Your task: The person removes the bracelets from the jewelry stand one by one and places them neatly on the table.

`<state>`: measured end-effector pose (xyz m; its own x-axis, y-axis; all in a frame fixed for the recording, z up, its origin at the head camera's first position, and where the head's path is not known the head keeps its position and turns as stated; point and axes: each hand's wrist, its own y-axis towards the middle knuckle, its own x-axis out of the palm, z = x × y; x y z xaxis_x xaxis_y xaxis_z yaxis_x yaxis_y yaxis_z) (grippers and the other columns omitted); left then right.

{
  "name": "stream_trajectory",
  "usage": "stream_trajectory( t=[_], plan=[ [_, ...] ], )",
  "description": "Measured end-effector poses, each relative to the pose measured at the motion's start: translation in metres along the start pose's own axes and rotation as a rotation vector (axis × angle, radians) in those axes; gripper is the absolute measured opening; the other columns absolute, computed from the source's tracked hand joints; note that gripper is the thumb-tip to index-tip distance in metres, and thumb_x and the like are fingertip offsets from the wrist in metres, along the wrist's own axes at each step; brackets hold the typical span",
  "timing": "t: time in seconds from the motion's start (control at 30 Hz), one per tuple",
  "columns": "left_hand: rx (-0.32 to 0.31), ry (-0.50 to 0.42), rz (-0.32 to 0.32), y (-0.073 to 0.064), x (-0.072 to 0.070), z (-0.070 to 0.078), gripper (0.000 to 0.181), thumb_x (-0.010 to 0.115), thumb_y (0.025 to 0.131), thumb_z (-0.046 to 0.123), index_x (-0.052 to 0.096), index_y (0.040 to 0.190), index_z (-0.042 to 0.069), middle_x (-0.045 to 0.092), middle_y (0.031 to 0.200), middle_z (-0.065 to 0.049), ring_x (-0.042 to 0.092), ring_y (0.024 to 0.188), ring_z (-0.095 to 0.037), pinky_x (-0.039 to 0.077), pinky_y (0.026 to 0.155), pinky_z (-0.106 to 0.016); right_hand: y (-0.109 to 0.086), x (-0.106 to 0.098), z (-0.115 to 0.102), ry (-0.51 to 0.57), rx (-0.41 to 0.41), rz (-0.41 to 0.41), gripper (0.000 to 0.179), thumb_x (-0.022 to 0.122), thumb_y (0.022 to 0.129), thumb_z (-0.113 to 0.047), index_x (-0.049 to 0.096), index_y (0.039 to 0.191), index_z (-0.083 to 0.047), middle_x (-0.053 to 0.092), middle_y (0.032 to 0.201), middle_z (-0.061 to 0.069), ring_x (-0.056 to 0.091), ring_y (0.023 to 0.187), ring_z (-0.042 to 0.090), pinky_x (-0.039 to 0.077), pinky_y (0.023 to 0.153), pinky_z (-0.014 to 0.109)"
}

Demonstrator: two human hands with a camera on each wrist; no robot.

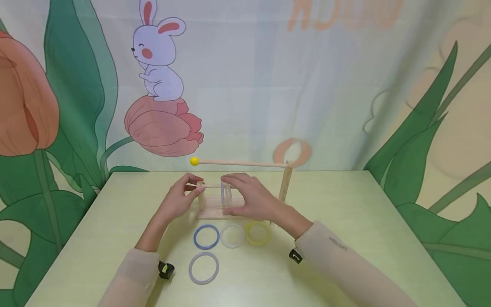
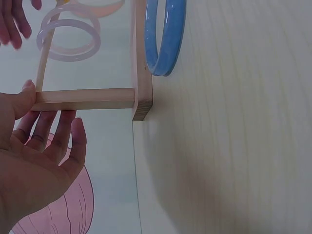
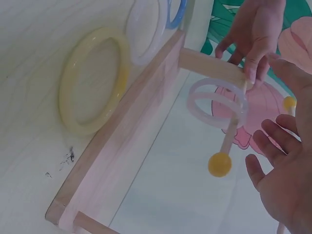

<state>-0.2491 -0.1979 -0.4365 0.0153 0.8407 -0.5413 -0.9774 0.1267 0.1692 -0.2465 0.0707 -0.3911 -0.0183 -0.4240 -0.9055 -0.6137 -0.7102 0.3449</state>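
The wooden rack (image 1: 220, 204) is standing on the desk (image 1: 345, 221), directly between the two hands; it is judged light, stiff and rather delicate, being thin glued sticks, so the sound holds are the upright posts, not the slim dowel (image 3: 229, 131).

Two pale translucent rings (image 3: 217, 102) are hanging on that dowel, just inboard of the right fingertips; they are judged light, rigid and smooth, likely to slide freely along the dowel; the rim is the place to pinch them.

The left hand (image 1: 180, 200) is pinching the top of the near post (image 2: 83, 99), thumb on its end and fingers curling beneath; the wrist is lying low over the desk.

The right hand (image 1: 249, 198) is hovering over the rack's far side, palm down; its fingers (image 3: 273, 141) are spreading loosely, holding nothing, the yellow ball tip (image 3: 219, 164) sitting just beside them.

Four loose rings are lying on the desk below both wrists: blue ring (image 1: 206, 236), clear ring (image 1: 232, 236), yellow ring (image 1: 258, 233), lilac ring (image 1: 203, 267); a taller post is carrying a long stick (image 1: 238, 163) above the fingers.
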Motion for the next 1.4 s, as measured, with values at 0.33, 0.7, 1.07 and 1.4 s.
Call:
stream_trajectory(
  t=[0.33, 0.7, 1.07, 1.4],
  plan=[
    [0.001, 0.005, 0.003, 0.001, 0.001, -0.004, 0.033, 0.063, 0.098, 0.034, 0.056, 0.124, 0.016, 0.060, 0.121, -0.007, 0.060, 0.118, -0.032, 0.051, 0.094, -0.049, 0.010, 0.014, 0.012, -0.090, 0.048, -0.071, 0.089, 0.078, 0.082, -0.050, 0.036, 0.153, -0.017, 0.041, 0.154, 0.001, 0.038, 0.141, 0.022, 0.038, 0.106, 0.051],
    [0.012, 0.001, 0.002, -0.001, 0.003, -0.002, 0.033, 0.063, 0.098, 0.034, 0.056, 0.125, 0.015, 0.061, 0.121, -0.008, 0.060, 0.118, -0.033, 0.052, 0.093, -0.049, 0.010, 0.026, 0.022, -0.066, 0.064, -0.084, 0.076, 0.078, 0.084, -0.044, 0.045, 0.147, -0.017, 0.046, 0.150, 0.001, 0.042, 0.138, 0.022, 0.040, 0.105, 0.050],
    [-0.001, 0.001, 0.005, -0.001, 0.003, -0.003, 0.031, 0.063, 0.098, 0.034, 0.057, 0.124, 0.017, 0.060, 0.120, -0.006, 0.061, 0.117, -0.030, 0.052, 0.094, -0.048, 0.007, 0.026, 0.027, -0.047, 0.072, -0.091, 0.072, 0.076, 0.087, -0.042, 0.046, 0.147, -0.016, 0.048, 0.147, 0.002, 0.044, 0.135, 0.023, 0.040, 0.107, 0.048],
    [0.017, -0.010, 0.013, 0.000, 0.001, -0.001, 0.032, 0.064, 0.098, 0.031, 0.057, 0.124, 0.013, 0.061, 0.120, -0.007, 0.062, 0.116, -0.031, 0.052, 0.092, -0.048, 0.010, 0.031, 0.029, 0.017, 0.079, -0.067, 0.065, 0.069, 0.091, -0.047, 0.047, 0.144, -0.017, 0.052, 0.144, 0.001, 0.047, 0.133, 0.022, 0.039, 0.109, 0.046]
  ],
)
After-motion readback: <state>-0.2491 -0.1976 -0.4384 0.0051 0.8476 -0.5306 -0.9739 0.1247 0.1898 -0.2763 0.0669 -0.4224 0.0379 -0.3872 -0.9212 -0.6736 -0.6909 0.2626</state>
